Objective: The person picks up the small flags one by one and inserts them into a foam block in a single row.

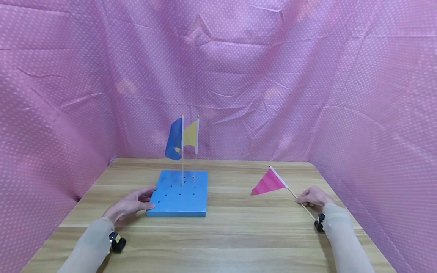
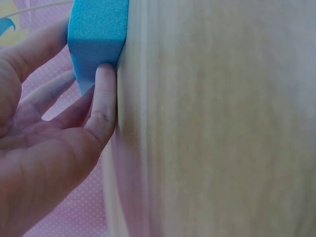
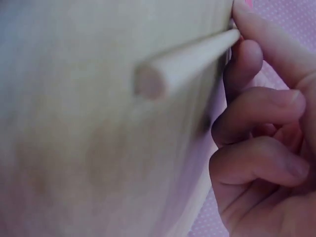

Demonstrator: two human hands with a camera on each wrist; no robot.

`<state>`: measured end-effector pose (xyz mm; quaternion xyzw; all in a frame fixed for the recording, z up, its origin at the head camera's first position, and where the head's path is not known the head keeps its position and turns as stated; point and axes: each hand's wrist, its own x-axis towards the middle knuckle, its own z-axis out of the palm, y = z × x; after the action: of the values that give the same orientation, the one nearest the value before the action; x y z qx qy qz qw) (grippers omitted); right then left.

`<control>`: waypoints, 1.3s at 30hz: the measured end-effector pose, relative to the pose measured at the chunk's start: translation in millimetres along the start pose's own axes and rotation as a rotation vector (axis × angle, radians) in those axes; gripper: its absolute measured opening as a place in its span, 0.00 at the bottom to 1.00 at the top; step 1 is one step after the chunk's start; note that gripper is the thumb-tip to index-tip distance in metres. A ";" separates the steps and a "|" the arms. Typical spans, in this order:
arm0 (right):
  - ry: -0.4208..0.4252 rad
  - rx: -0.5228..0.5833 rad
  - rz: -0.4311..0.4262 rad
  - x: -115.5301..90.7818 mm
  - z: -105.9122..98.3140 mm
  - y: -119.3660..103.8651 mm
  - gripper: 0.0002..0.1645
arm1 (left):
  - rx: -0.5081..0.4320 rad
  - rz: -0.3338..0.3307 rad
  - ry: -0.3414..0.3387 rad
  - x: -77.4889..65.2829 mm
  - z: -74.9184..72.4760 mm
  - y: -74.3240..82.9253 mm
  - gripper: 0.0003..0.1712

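Note:
At the left of the table, a blue foam block (image 1: 177, 204) with several small holes lies flat. My left hand (image 1: 131, 204) rests against its left side, thumb at the near corner; the left wrist view shows fairly straight fingers (image 2: 104, 94) touching the foam. Two flags stand upright in the block: a blue flag (image 1: 175, 137) and, behind it, a yellow flag (image 1: 191, 134). Over at the right, my right hand (image 1: 315, 197) pinches the wooden stick of a pink pennant flag (image 1: 269, 183), which tilts up to the left. The stick's bottom end (image 3: 153, 83) points toward the right wrist camera.
The wood-grain table (image 1: 232, 242) has a pink dotted cloth (image 1: 239, 76) hanging behind it and on both sides. A black wrist camera (image 1: 117, 242) sits on the left wrist, another (image 1: 319, 223) on the right.

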<state>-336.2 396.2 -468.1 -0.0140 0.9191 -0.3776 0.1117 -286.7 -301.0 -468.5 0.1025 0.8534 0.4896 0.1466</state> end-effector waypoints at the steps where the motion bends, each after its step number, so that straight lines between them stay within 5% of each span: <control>1: -0.001 -0.009 0.002 0.5 0.4 -0.3 0.08 | 0.000 -0.003 0.000 0.2 -0.1 0.0 0.50; 15: -0.061 0.170 0.000 8.8 0.8 14.2 0.13 | -0.004 -0.015 0.004 -2.0 2.5 3.2 0.51; 26: -0.045 0.407 -0.023 12.0 3.9 0.1 0.18 | 0.007 -0.015 0.006 -1.8 2.8 6.2 0.50; 34: -0.045 0.594 -0.056 18.3 16.1 -7.8 0.12 | 0.009 -0.013 0.001 2.1 4.6 9.2 0.50; 39: -0.085 0.635 -0.092 27.5 28.6 -16.0 0.16 | 0.017 -0.007 0.005 -4.0 4.8 4.0 0.50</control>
<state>-357.8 362.0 -482.0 -0.0359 0.7484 -0.6492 0.1313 -281.2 -296.4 -466.7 0.0994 0.8583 0.4820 0.1455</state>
